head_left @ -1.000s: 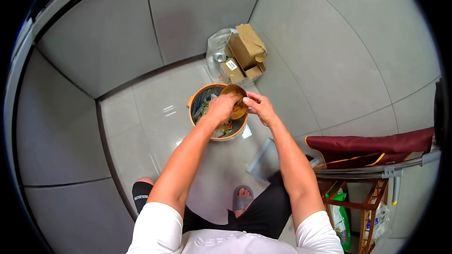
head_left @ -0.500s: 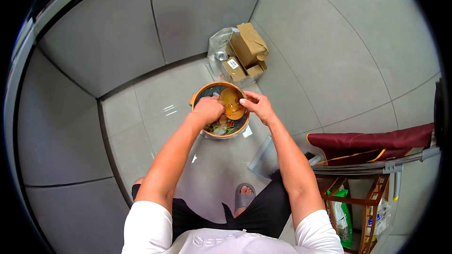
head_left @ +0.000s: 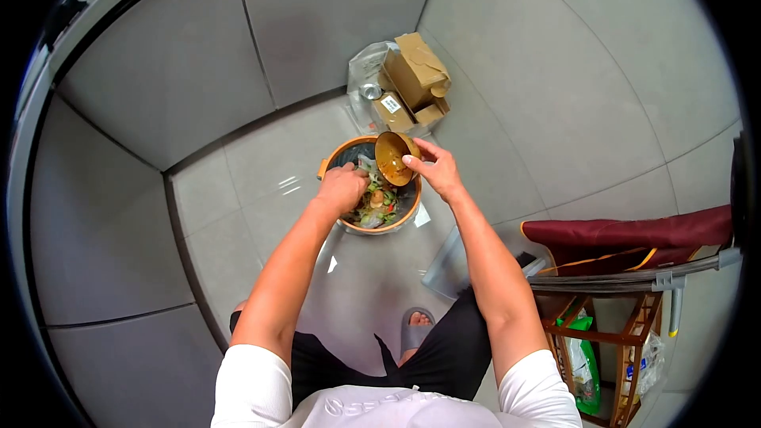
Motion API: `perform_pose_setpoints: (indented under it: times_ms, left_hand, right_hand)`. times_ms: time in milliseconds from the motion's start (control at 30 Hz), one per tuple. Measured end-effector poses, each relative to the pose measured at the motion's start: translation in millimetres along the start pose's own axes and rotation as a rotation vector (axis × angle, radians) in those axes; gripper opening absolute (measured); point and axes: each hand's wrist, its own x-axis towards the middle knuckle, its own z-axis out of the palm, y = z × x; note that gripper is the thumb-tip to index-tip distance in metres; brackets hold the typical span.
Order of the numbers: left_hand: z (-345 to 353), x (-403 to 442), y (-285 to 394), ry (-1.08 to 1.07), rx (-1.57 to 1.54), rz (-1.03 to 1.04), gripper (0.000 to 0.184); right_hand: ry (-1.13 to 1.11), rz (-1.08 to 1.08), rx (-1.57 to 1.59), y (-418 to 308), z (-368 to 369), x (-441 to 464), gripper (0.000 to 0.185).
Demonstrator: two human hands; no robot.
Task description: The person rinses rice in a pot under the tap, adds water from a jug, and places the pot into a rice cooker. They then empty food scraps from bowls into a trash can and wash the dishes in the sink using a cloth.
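Note:
An amber-brown bowl [head_left: 390, 157] is tipped on its side over the bin, with reddish residue on its inner wall. My right hand [head_left: 437, 170] grips its right rim, thumb inside and fingers behind. My left hand [head_left: 344, 189] is over the left part of the bin, fingers curled and pressed together; whatever they hold, if anything, is hidden. Below both hands stands a round bin with an orange rim [head_left: 372, 231] and a dark liner. Food scraps [head_left: 379, 204], with green, pale and red bits, lie in it.
Cardboard boxes [head_left: 416, 71] and a clear plastic bag [head_left: 365, 71] with a can sit behind the bin in the corner. To the right are a grey dustpan [head_left: 444, 269], a folded maroon cloth rack [head_left: 626, 238] and a brown shelf [head_left: 602, 335]. Grey cabinet panels [head_left: 166, 71] stand left.
The bowl has tilted more steeply and moved slightly up and right with my right hand. My left hand has drawn away to the left of it, uncovering more scraps.

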Motion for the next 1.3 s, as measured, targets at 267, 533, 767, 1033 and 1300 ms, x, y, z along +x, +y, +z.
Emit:
perform_pose_setpoints:
  times_ms: [267,533,767,1033,1300]
  left_hand:
    - [3.1,-28.4,15.2,0.311,-0.605,-0.456,0.05]
    - [-146.6,-102.6,27.2,0.36,-1.145,-0.983,0.059]
    - [-330.2,-234.4,67.5,0.661,-1.116,-1.118,0.052]
    - [-562.1,-472.8,158.7,0.958,-1.107,-1.563,0.037]
    - [-532.5,-732.9,238.5,1.549,-0.958,-1.752,0.036]
  right_hand:
    - [0.059,0.05,0.018,-10.3,11.3,-5.1,0.073]
    - [-0.058,0.51,0.965,-97.9,-21.1,-40.5,0.061]
    - [-0.377,0.461,0.997,-312.4,-23.6,-76.7,0.052]
    - [-0.951,0.416,0.86,-602.8,79.4,-198.4,0.037]
    - [-1.389,0.304,0.336,-741.1,256.5,-430.3,0.033]
